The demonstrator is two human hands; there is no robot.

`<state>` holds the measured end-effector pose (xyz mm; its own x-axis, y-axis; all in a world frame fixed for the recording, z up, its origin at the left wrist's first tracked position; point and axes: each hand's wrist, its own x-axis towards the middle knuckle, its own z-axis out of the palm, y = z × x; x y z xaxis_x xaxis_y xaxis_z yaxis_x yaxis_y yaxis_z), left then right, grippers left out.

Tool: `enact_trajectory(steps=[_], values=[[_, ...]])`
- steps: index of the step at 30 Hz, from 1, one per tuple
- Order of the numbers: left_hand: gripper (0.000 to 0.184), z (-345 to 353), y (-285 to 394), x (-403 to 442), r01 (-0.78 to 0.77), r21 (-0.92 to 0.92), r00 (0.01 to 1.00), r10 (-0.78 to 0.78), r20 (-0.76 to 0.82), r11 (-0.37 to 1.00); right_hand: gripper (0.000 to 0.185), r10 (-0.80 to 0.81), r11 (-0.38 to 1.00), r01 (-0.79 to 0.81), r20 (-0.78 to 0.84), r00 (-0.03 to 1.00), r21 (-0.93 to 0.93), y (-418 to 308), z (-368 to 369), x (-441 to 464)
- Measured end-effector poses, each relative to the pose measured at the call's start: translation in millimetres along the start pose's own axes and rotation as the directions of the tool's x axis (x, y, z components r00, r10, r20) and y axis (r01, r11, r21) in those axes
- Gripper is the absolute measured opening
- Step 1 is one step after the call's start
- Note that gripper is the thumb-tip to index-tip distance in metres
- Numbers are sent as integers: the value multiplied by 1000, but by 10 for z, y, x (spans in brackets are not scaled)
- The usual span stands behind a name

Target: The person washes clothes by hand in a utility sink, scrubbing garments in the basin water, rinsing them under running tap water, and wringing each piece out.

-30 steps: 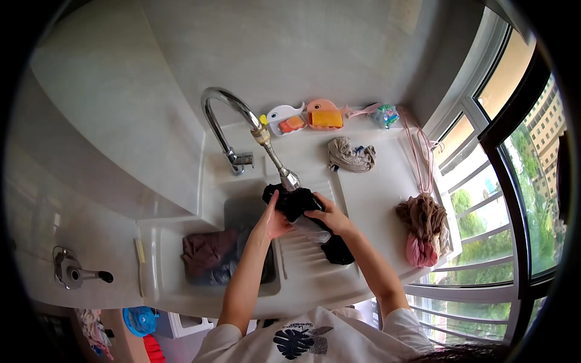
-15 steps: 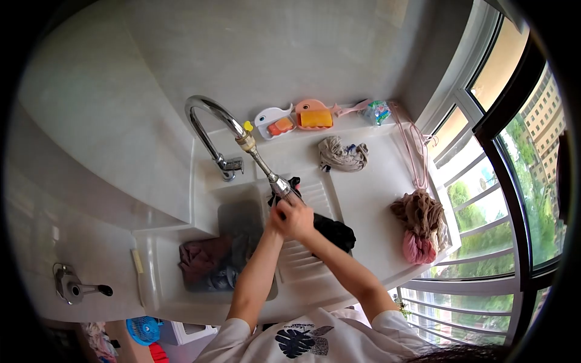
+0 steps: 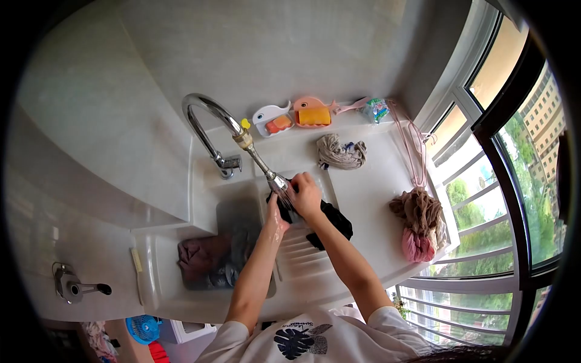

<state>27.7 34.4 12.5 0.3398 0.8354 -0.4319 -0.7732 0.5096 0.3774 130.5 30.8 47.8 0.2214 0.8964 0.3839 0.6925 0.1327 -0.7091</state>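
Black cloth: bunched between the two hands just below the tap's nozzle, its loose end (image 3: pixel 334 222) lying beyond the right wrist, over the edge of the washboard and onto the table.
Left hand (image 3: pixel 277 216): partly curled, thumb upward, gripping the near side of the black cloth; its fingertips are hidden.
Right hand (image 3: pixel 307 196): fingers bent well in, closed on the upper part of the black cloth, next to the nozzle.
Nozzle (image 3: pixel 279 183): at the end of the curved chrome tap (image 3: pixel 209 103), pointing down between the hands.
Ridged washboard (image 3: pixel 302 257): under the hands, sloping beside the basin.
Basin (image 3: pixel 242 210): left of the washboard, holding cloudy water, a maroon cloth (image 3: pixel 200 255) and darker bluish-grey fabric (image 3: pixel 233 266), partly under the surface.
Table (image 3: pixel 375 209): a twisted beige cloth (image 3: pixel 342 152) towards the back; a brown cloth (image 3: pixel 419 209) and a pink cloth (image 3: pixel 417 245) heaped together at the right edge.
White whale-shaped dish (image 3: pixel 262 114): on the back ledge, holding an orange-red bar (image 3: pixel 278 124).
Pink whale-shaped dish (image 3: pixel 311 102): just beside it, holding a yellow block (image 3: pixel 315 117).
Plastic packet (image 3: pixel 376 111): farther right on the ledge, colourful, contents unclear, with a pink brush (image 3: pixel 351 106) touching or nearly touching it.
Pink hangers (image 3: pixel 413 151): leaning along the table's right side.
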Motion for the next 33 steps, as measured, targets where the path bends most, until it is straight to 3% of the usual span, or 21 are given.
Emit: enact_trajectory(steps=[3, 4, 5, 7, 9, 12, 14, 15, 17, 19, 20, 21, 22, 24, 26, 28, 29, 30, 31, 32, 33], values=[[34, 82, 157, -96, -40, -20, 994, 42, 97, 999, 84, 179, 865, -130, -56, 982, 486, 545, 207, 16], [34, 134, 179, -118, -46, -55, 989, 53, 141, 997, 96, 151, 641, -300, 267, 952, 707, 433, 51, -47], [34, 116, 157, -80, -48, -60, 988, 56, 141, 997, 101, 63, 518, -462, 506, 860, 720, 340, -136, -100], [33, 37, 78, -19, -162, -78, 987, 163, 13, 984, 109, 27, 498, -506, 571, 821, 704, 129, -265, -269], [34, 17, 50, 11, -269, 0, 944, 264, 199, 963, 120, -64, 538, -406, 516, 854, 739, 42, -206, -405], [38, -12, 14, -66, -283, 63, 953, 273, 131, 957, 102, -3, 548, -461, 553, 833, 698, 31, -205, -401], [48, 81, 203, -247, -34, 173, 999, 39, -24, 984, 73, 106, 488, -601, 640, 761, 633, -20, -336, -373], [58, -85, 288, -212, -110, 343, 992, 83, 93, 933, 66, 138, 382, -693, 704, 697, 611, -13, -443, -334], [63, -165, 706, -407, 205, 800, 971, -217, -96, 563, 52, 252, 589, -568, 537, 805, 575, 124, -494, -296], [64, -131, 823, -553, 284, 867, 959, -136, -250, 409, 49, 268, 673, -540, 514, 814, 504, 42, -687, -204], [72, -184, 771, -554, -138, 970, 986, 116, 116, 202, 54, 257, 663, -582, 588, 767, 470, 89, -681, -167], [81, -237, 712, -532, -499, 861, 822, 260, 507, -100, 59, 243, 656, -619, 655, 715, 432, 122, -667, -155], [97, -262, 648, -417, -576, 728, 741, 138, 657, -373, 59, 241, 660, -616, 655, 716, 430, 78, -666, -162], [94, -316, 458, -257, -510, 715, 759, 142, 635, -478, 59, 14, 602, -543, 672, 740, 585, -25, -686, -149], [87, -185, 403, -279, -422, 703, 788, 152, 597, -572, 59, 18, 608, -535, 664, 748, 587, -75, -725, -101], [64, -90, 360, -307, -289, 875, 955, 52, 292, 388, 58, 86, 615, -517, 601, 794, 595, 24, -676, -68], [64, -69, 305, -259, -291, 875, 954, 45, 297, 387, 58, 91, 616, -515, 595, 798, 596, 120, -606, -68], [57, -90, 233, -199, -267, 560, 940, 82, 332, 785, 60, 152, 561, -541, 565, 811, 626, 185, -526, -96], [52, -83, 177, -189, -177, 99, 931, 134, 338, 979, 61, 214, 502, -564, 538, 816, 656, 228, -435, -148], [54, -70, 139, -171, -63, -73, 961, 80, 266, 995, 70, 205, 262, -667, 635, 745, 698, 245, -330, -241], [43, -68, 106, -196, -68, -138, 951, 106, 290, 988, 83, 160, 263, -608, 588, 793, 749, 180, -278, -320]])
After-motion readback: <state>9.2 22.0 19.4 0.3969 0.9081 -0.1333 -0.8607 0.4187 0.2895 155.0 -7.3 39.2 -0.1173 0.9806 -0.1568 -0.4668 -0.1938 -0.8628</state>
